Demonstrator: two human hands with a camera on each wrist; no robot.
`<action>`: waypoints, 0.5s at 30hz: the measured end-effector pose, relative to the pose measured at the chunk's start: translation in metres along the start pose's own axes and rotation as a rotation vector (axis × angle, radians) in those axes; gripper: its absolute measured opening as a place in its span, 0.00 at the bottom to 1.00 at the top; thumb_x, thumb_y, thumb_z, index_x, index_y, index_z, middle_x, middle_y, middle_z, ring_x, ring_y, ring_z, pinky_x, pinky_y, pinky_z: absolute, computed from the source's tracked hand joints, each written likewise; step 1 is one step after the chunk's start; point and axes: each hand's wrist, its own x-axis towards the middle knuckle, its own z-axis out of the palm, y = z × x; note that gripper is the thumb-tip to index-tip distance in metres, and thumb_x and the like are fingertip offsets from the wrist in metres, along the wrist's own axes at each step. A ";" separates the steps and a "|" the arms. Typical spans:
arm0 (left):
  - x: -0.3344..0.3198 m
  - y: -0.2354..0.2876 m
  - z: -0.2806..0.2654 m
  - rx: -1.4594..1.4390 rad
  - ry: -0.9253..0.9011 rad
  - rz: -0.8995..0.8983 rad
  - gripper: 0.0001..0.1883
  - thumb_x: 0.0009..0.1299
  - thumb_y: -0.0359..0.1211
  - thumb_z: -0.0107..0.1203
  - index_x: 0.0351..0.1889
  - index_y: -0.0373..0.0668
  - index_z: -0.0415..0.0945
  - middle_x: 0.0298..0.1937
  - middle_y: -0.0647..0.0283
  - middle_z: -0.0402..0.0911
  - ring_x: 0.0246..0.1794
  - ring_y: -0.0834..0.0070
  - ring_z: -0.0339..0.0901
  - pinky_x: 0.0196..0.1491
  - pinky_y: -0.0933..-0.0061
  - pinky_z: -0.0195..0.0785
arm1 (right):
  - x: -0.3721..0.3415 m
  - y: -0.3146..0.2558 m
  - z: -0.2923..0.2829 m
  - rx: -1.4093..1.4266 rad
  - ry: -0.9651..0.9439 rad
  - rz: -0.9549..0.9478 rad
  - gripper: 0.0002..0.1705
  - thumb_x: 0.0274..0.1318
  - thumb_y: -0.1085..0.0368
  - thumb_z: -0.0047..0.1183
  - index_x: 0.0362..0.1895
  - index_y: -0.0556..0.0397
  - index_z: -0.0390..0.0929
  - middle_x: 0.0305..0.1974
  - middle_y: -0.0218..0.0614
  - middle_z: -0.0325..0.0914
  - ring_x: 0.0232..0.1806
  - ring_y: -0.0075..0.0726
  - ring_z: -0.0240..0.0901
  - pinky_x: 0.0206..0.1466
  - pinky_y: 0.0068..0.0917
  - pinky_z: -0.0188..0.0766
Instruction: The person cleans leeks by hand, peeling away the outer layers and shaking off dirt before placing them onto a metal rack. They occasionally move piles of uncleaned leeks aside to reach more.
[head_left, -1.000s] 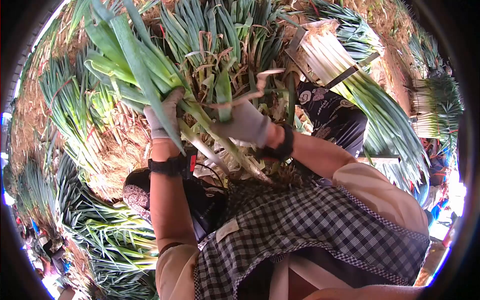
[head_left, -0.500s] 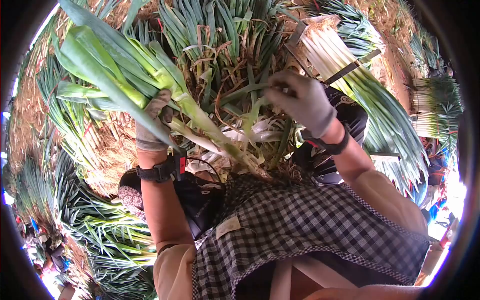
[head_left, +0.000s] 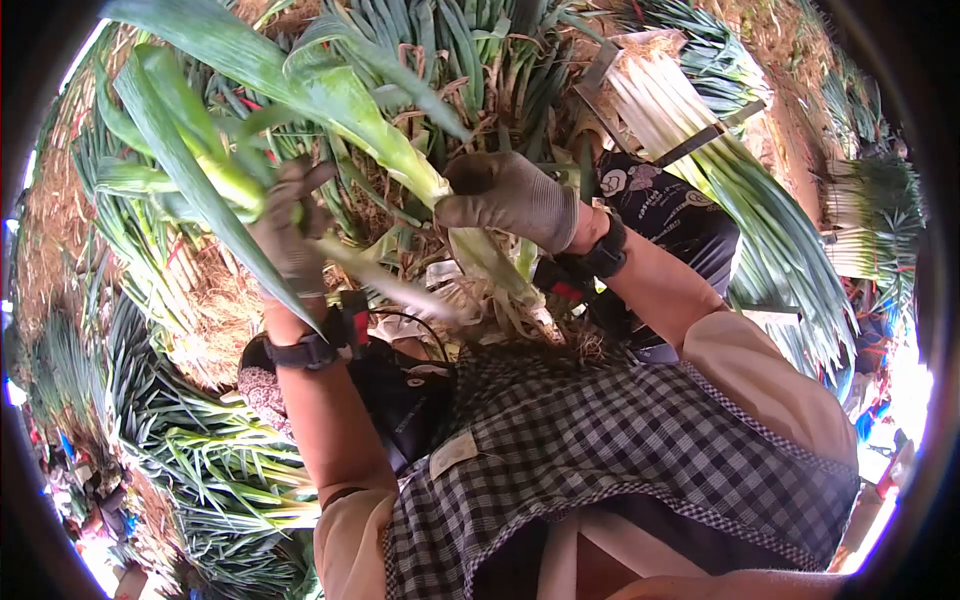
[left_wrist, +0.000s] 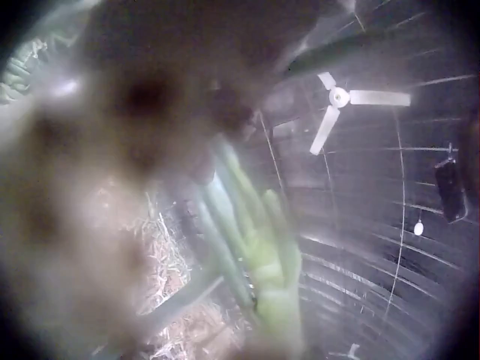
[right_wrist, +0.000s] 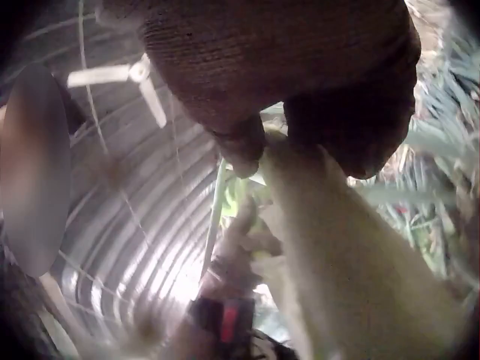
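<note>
In the head view, my gloved right hand pinches a thick green onion between thumb and fingers, where its green leaves meet the stalk. Its lower stalk slants down to roots at the apron. The right wrist view shows the pale stalk close below the dark right-hand glove. My gloved left hand grips a second, thinner green onion, its leaves fanning up to the left. In the left wrist view the hand is blurred and onion leaves show below it.
An upright bunch of green onions stands just beyond the hands. At the right, a bundle lies in a metal frame. More bundles lie at the left. A checked apron covers the lap.
My right hand first pulled a leaf strip off to the right, then came back left onto the thick onion. The left hand moved left and down, and the two onions have come apart.
</note>
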 end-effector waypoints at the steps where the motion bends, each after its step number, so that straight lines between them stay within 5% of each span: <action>1: 0.002 0.002 -0.006 0.046 0.053 0.011 0.13 0.66 0.37 0.50 0.43 0.40 0.76 0.34 0.59 0.81 0.15 0.85 0.61 0.21 0.83 0.55 | -0.002 -0.001 -0.001 -0.077 0.080 0.056 0.26 0.49 0.50 0.62 0.40 0.62 0.78 0.30 0.35 0.78 0.33 0.22 0.70 0.39 0.25 0.70; 4: 0.000 0.008 -0.011 -0.042 -0.072 0.083 0.18 0.66 0.39 0.52 0.46 0.34 0.74 0.34 0.57 0.81 0.14 0.86 0.57 0.23 0.84 0.55 | -0.002 0.010 -0.003 -0.193 0.234 0.070 0.25 0.46 0.49 0.64 0.36 0.60 0.78 0.27 0.38 0.78 0.29 0.26 0.72 0.37 0.27 0.70; 6: -0.016 0.009 0.011 0.087 -0.009 0.106 0.16 0.64 0.32 0.53 0.48 0.33 0.74 0.38 0.55 0.81 0.15 0.85 0.59 0.23 0.83 0.59 | 0.001 0.016 -0.002 -0.380 0.312 0.094 0.24 0.44 0.52 0.65 0.35 0.60 0.75 0.25 0.35 0.76 0.28 0.23 0.72 0.35 0.25 0.71; 10: -0.008 -0.005 0.026 0.135 -0.129 0.168 0.19 0.65 0.34 0.56 0.52 0.37 0.72 0.34 0.66 0.79 0.17 0.86 0.60 0.22 0.83 0.55 | -0.001 0.003 0.025 -0.569 0.334 0.044 0.25 0.41 0.51 0.66 0.34 0.58 0.75 0.25 0.39 0.77 0.26 0.30 0.74 0.33 0.29 0.71; 12: -0.004 -0.005 0.034 0.184 0.020 0.128 0.12 0.63 0.34 0.59 0.43 0.41 0.75 0.25 0.72 0.73 0.18 0.87 0.62 0.20 0.83 0.54 | -0.003 -0.005 0.037 -0.733 0.270 -0.040 0.27 0.38 0.47 0.66 0.33 0.56 0.75 0.26 0.43 0.77 0.26 0.36 0.75 0.33 0.32 0.71; 14: 0.008 -0.017 0.016 0.146 -0.062 0.253 0.07 0.62 0.33 0.61 0.35 0.43 0.77 0.24 0.74 0.71 0.19 0.87 0.64 0.20 0.84 0.54 | 0.003 -0.006 0.036 -0.743 0.250 -0.035 0.29 0.39 0.43 0.66 0.33 0.56 0.76 0.26 0.40 0.77 0.26 0.33 0.74 0.32 0.32 0.70; 15: 0.006 -0.011 0.016 0.126 -0.043 0.159 0.07 0.61 0.33 0.61 0.34 0.43 0.78 0.26 0.74 0.72 0.20 0.87 0.65 0.21 0.85 0.55 | 0.011 -0.005 0.030 -0.536 0.173 -0.020 0.30 0.40 0.42 0.65 0.34 0.57 0.76 0.27 0.39 0.78 0.26 0.33 0.74 0.33 0.32 0.70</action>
